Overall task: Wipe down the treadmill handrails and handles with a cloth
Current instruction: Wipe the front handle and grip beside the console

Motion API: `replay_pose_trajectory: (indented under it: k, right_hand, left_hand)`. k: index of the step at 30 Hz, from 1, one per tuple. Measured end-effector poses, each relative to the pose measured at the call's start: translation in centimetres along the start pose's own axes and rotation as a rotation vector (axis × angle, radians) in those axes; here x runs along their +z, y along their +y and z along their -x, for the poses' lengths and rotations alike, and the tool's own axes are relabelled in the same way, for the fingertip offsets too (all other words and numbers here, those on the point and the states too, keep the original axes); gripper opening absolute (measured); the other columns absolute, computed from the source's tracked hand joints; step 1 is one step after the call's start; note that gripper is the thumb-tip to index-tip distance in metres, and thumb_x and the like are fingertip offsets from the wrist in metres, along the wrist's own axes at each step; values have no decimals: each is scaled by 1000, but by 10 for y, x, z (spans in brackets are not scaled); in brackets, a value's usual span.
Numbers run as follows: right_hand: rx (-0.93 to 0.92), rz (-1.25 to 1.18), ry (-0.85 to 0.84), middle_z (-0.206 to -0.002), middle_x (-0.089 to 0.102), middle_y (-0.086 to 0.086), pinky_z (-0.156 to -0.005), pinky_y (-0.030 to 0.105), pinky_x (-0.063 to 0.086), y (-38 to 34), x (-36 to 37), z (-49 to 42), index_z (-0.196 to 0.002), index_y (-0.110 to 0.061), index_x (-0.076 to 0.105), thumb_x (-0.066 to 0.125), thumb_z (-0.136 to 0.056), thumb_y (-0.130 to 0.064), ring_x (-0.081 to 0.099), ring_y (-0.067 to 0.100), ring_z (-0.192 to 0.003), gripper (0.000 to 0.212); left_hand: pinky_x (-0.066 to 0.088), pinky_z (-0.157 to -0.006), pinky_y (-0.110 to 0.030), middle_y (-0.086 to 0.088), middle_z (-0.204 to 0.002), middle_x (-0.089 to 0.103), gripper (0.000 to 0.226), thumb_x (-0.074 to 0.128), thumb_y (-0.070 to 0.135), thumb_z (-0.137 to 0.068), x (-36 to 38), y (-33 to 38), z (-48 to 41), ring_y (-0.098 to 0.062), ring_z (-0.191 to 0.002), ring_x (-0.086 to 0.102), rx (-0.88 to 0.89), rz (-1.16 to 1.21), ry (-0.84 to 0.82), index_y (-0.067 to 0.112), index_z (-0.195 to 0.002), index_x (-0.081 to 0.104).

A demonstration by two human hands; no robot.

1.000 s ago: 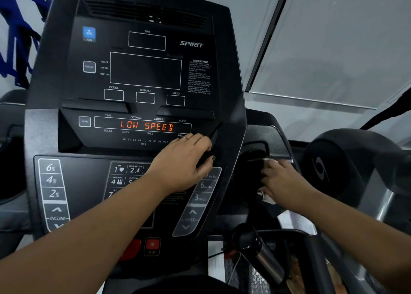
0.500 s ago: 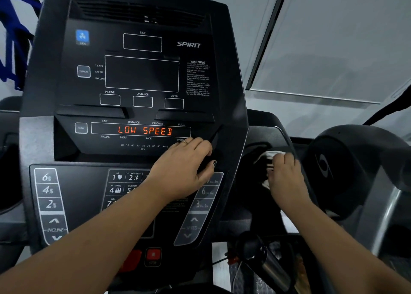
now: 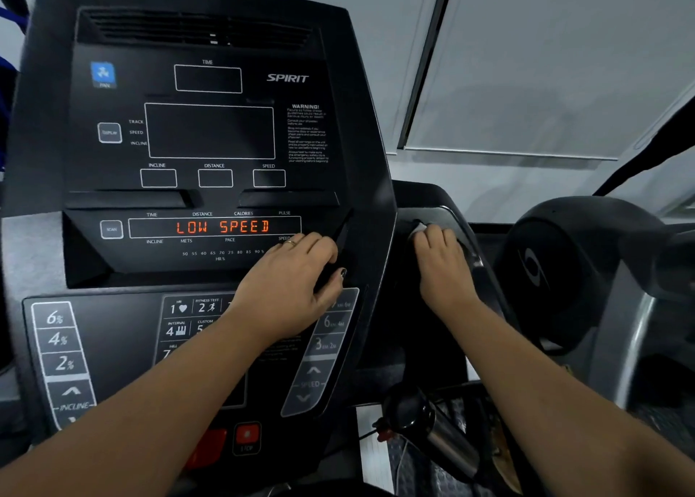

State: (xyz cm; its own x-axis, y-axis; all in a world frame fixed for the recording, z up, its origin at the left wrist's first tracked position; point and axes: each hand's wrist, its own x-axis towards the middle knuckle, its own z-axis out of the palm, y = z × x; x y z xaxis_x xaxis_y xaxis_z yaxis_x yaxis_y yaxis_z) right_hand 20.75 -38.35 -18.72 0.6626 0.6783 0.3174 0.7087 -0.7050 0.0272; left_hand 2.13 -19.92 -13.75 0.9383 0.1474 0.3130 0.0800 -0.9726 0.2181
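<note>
The black treadmill console (image 3: pixel 210 131) fills the left and middle of the view, and its display reads LOW SPEED. My left hand (image 3: pixel 293 278) holds the ledge under that display, fingers curled over the ridge and thumb beneath it. To the right of the console, my right hand (image 3: pixel 442 263) presses a white cloth (image 3: pixel 418 229) against the dark recessed side panel (image 3: pixel 451 214). Only a small corner of the cloth shows past my fingertips. A black handle with a metal grip section (image 3: pixel 440 432) juts out below my right forearm.
A red stop button (image 3: pixel 246 436) sits low on the console, with the incline keys (image 3: pixel 56 340) at the left. Another machine's dark rounded housing (image 3: pixel 571 263) stands close on the right. Behind are a pale wall and a window blind (image 3: pixel 545 64).
My right hand has slid the cloth up and away along the side panel. My left hand has kept its hold on the console ledge.
</note>
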Motion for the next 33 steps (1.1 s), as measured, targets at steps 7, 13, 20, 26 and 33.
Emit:
replay_pose_trajectory:
  k: [7, 13, 20, 26, 33]
  right_hand:
    - [353, -277, 94, -122, 51, 20, -93, 46, 42, 15, 1, 34, -131, -5, 50, 59, -88, -3, 47, 37, -108, 43]
    - [349, -217, -156, -161, 4, 23, -122, 44, 1, -7, 10, 64, -154, -2, 7, 42, -99, -22, 0, 35, -150, 68]
    - [247, -174, -113, -158, -26, 17, -118, 46, -10, -11, 14, 29, -153, -16, -18, 46, -82, -3, -26, 32, -145, 96]
    - [-66, -173, -129, -160, -25, 9, -121, 47, -6, -10, 10, 9, -156, -21, -8, 47, -82, -5, -24, 28, -147, 93]
    - [-2, -128, -124, -160, -22, 12, -121, 49, -4, 6, 9, 9, -155, -16, -9, 41, -86, -2, -21, 30, -147, 87]
  left_hand:
    - [45, -79, -30, 11, -94, 53, 26, 37, 45, -93, 0, -1, 1, -13, -88, 51, -8, 9, 8, 23, -98, 51]
    - [45, -80, -30, 11, -94, 52, 27, 36, 46, -93, 1, 0, -1, -12, -88, 51, -1, -5, 3, 24, -98, 50]
    - [45, -78, -28, 12, -93, 52, 27, 35, 47, -92, 0, 1, -2, -10, -86, 49, 3, -26, -11, 25, -97, 49]
    - [45, -78, -30, 12, -92, 50, 25, 35, 46, -93, 1, 1, -3, -11, -85, 47, 8, -34, -11, 25, -96, 48]
    - [46, -77, -31, 12, -91, 50, 25, 36, 45, -94, 1, 1, -1, -11, -84, 49, 4, -38, -3, 24, -96, 49]
